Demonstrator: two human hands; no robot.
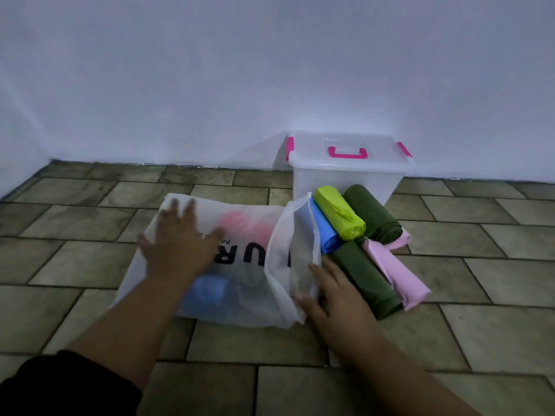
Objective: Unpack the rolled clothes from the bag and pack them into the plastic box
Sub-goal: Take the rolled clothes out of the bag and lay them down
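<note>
A white translucent bag (240, 289) with dark lettering lies on the tiled floor, its mouth (295, 250) facing right. Pink and blue rolls show through its side. My left hand (180, 244) lies flat on top of the bag, fingers spread. My right hand (333, 292) touches the bag's lower open edge with loosely bent fingers. Just right of the mouth lie rolled clothes: a blue roll (326, 232), a lime roll (341, 213), two dark green rolls (374, 213) (368, 280) and a pink roll (396, 274). The clear plastic box (345, 181) stands behind them with its lid on.
The box has a pink handle (347, 153) and pink side clips, and stands against the white wall (270, 70). Bare brown floor tiles (495, 235) spread left, right and in front of the bag.
</note>
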